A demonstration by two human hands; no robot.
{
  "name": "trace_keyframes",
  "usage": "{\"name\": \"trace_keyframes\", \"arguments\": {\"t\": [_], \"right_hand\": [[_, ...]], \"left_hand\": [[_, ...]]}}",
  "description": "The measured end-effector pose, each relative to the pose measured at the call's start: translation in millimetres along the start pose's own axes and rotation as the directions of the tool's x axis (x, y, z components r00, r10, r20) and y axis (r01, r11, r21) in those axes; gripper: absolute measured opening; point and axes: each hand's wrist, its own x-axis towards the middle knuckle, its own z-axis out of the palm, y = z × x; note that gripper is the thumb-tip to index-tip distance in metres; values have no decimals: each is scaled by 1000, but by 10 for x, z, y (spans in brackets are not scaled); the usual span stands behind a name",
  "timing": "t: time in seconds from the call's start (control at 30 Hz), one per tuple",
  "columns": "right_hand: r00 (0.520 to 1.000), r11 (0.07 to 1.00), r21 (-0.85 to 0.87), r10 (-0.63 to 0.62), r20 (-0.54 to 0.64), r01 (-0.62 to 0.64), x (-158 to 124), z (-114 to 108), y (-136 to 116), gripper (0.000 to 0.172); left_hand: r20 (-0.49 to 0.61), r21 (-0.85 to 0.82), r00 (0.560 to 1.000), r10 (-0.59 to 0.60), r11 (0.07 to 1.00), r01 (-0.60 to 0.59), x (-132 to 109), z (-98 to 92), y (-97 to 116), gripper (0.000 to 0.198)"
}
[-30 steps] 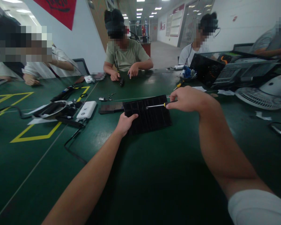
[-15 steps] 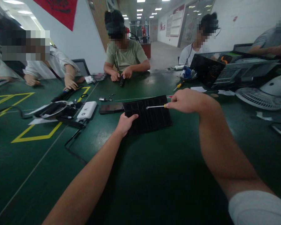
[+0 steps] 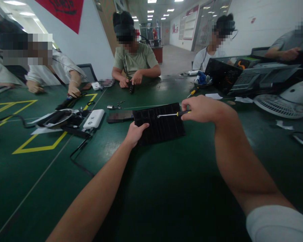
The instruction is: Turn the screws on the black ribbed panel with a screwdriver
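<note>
My left hand [image 3: 137,133] is closed on the left end of a black, flat, rectangular panel [image 3: 166,126], thumb on its upper face. Ribs or raised lines cross the panel, though its kind is unclear. In my right hand [image 3: 200,109] is a screwdriver [image 3: 168,115] with a yellow and black handle, lying almost level across the panel. Its tip reaches a small bright spot near the panel's middle; I cannot tell whether that is a screw. The fingers are round the rear part of the handle.
Left of the panel lies a dark flat object [image 3: 120,117], with a metal cylinder [image 3: 112,107] and small bits behind it. A white device [image 3: 94,119] with a cable stands further left. Another screwdriver [image 3: 193,91], a white fan [image 3: 280,106] and dark equipment occupy the right. Several people sit around.
My right fingers have shifted back along the screwdriver handle, so more of it shows. The panel and my left hand stay put.
</note>
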Motion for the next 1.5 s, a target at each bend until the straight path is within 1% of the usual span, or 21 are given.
{"name": "trace_keyframes", "arguments": {"t": [0.13, 0.33, 0.43, 0.5, 0.6, 0.67, 0.7, 0.73, 0.8, 0.83, 0.9, 0.93, 1.0, 1.03, 1.13, 1.23, 1.3, 1.37, 1.5], "right_hand": [[1000, 1000, 3, -4, 3, 4, -4, -10, -4, 27], [1000, 1000, -1, 16, 15, -16, 10, 1, 13, 34], [999, 1000, -17, 26, 19, -26, 32, 20, 22, 39], [1000, 1000, -8, 27, 12, -27, 50, 25, 46, 40], [1000, 995, 96, -23, 6, 22, 92, 26, 161, 38], [999, 968, 250, -40, 14, 35, 141, 52, 290, 39], [999, 938, 345, -39, 17, 31, 173, 82, 361, 38], [999, 898, 439, -44, -2, 40, 208, 127, 427, 36], [993, 795, 600, -25, -112, 88, 282, 268, 526, 32], [983, 744, 660, 20, -181, 106, 315, 364, 551, 32], [953, 662, 740, 130, -273, 122, 368, 602, 551, 31], [937, 610, 785, 200, -288, 111, 385, 739, 533, 30], [892, 486, 872, 364, -267, 63, 402, 1029, 482, 31], [875, 464, 884, 409, -261, 47, 403, 1173, 459, 32], [829, 454, 891, 495, -259, 7, 391, 1542, 427, 35], [789, 500, 866, 538, -297, -15, 371, 1751, 428, 32], [779, 546, 838, 530, -335, -10, 359, 1804, 423, 29], [780, 578, 816, 509, -364, 3, 347, 1818, 412, 29], [779, 592, 806, 507, -370, -2, 311, 1825, 402, 32]], "left_hand": [[-1, 5, 1000, 5, 1000, -5, 8, -12, -19, 39], [19, 4, 1000, 11, 1000, -11, 24, -27, -35, 41], [18, 8, 1000, 14, 1000, -14, 19, -12, -22, 42], [13, 6, 1000, 13, 1000, -14, 9, 6, -5, 42], [8, 8, 1000, 19, 1000, -19, -7, 28, 17, 38], [13, 4, 1000, 19, 1000, -19, -13, 34, 24, 36], [18, 0, 1000, 17, 1000, -17, -15, 36, 26, 35], [23, -6, 1000, 15, 1000, -15, -15, 37, 27, 35], [27, -16, 1000, 12, 1000, -11, -15, 37, 30, 34], [29, -17, 1000, 11, 1000, -10, -15, 38, 32, 33], [32, -20, 999, 8, 1000, -8, -12, 39, 37, 33], [33, -21, 999, 9, 1000, -8, -9, 39, 38, 33], [35, -19, 999, 11, 1000, -10, 0, 39, 36, 33], [33, -15, 999, 12, 1000, -12, 7, 37, 32, 33], [32, -5, 999, 16, 1000, -16, 27, 31, 12, 32], [25, -5, 1000, 18, 1000, -18, 37, 23, -3, 33], [16, -3, 1000, 23, 1000, -23, 37, 19, -7, 33], [16, -7, 1000, 27, 1000, -27, 35, 16, -11, 34], [14, -8, 999, 30, 1000, -30, 33, 15, -30, 34]]}}
